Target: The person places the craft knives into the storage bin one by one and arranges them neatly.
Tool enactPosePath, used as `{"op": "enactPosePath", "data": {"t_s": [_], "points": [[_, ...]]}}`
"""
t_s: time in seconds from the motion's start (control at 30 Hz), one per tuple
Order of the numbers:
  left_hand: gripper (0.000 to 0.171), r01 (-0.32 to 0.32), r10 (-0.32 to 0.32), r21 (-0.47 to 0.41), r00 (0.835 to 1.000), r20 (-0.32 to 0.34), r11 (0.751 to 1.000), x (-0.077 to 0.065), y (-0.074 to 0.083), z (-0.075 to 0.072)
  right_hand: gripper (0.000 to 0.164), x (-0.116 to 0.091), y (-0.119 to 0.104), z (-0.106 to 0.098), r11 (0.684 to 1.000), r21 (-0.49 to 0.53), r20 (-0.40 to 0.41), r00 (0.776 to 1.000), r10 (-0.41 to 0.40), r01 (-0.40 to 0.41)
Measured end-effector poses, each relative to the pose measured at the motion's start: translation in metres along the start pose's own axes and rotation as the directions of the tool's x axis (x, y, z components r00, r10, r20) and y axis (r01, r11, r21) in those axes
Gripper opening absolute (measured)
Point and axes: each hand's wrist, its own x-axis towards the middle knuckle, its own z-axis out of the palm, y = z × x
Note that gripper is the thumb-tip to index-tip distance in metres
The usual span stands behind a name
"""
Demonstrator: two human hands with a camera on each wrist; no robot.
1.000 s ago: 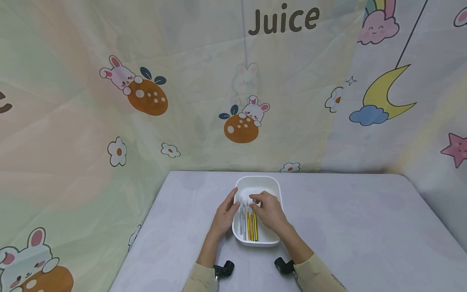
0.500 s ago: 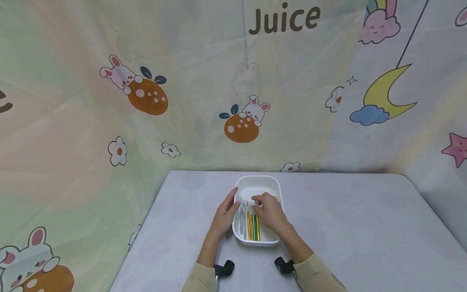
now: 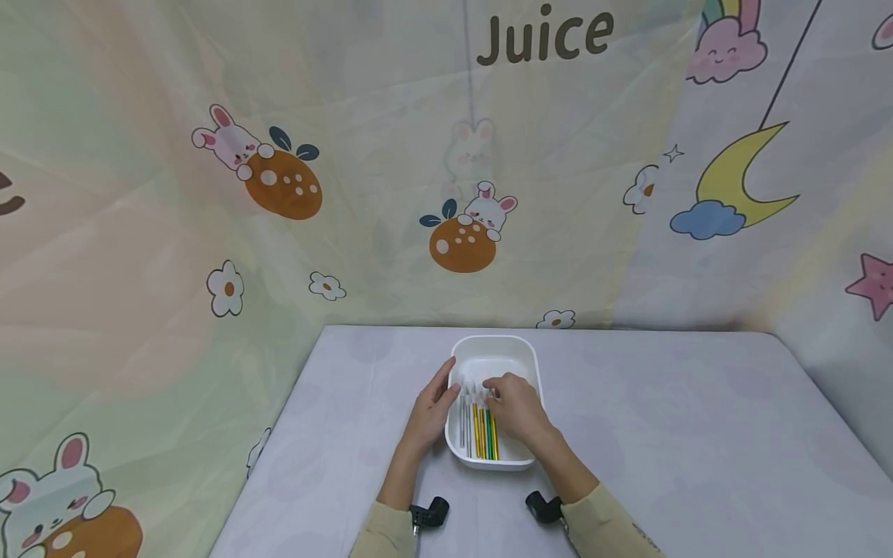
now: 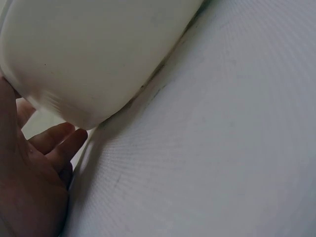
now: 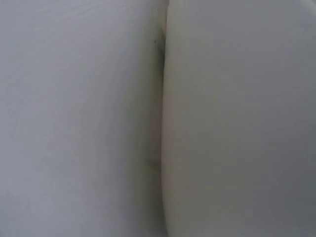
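A white tray (image 3: 519, 457) lies on the table, holding several thin sticks side by side. Some sticks are yellow (image 3: 477, 434), one is green (image 3: 488, 438), and silvery clear sticks (image 3: 463, 426) lie to their left. Their upper ends look pale. My left hand (image 3: 427, 415) grips the tray's left side, thumb over the rim; in the left wrist view its fingertips are against the outer wall. My right hand (image 3: 519, 407) reaches inside, thumb and index finger pinching the upper part of the rightmost yellow stick (image 3: 495, 438). The hand hides that stick's top.
A pale cloth covers the table (image 3: 670, 434). Behind it hangs a printed curtain (image 3: 377, 194) with cartoon rabbits and a moon. Black wrist cameras sit at both cuffs. The right wrist view shows only the tray's outer wall (image 5: 237, 123) and tablecloth.
My right hand has shifted slightly right with its fingers closing in. The sticks under it have spread rightward, and the green one now shows between yellow ones. My left hand has stayed put.
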Motion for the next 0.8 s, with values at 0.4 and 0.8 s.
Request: {"op": "enactPosePath", "data": {"t_s": [0.4,0.8], "points": [[0.051,0.0,-0.001,-0.006,1.0,-0.014,1.0,0.0009,-0.003,0.0014,0.026,-0.0001,0.0019,0.0037,0.997,-0.082,-0.011,1.0,-0.005,0.005],[0.053,0.006,-0.006,0.01,1.0,-0.011,1.0,0.0007,-0.001,0.0012,0.025,0.0011,0.0019,0.0033,0.994,-0.106,0.02,1.0,0.012,-0.01]]}}
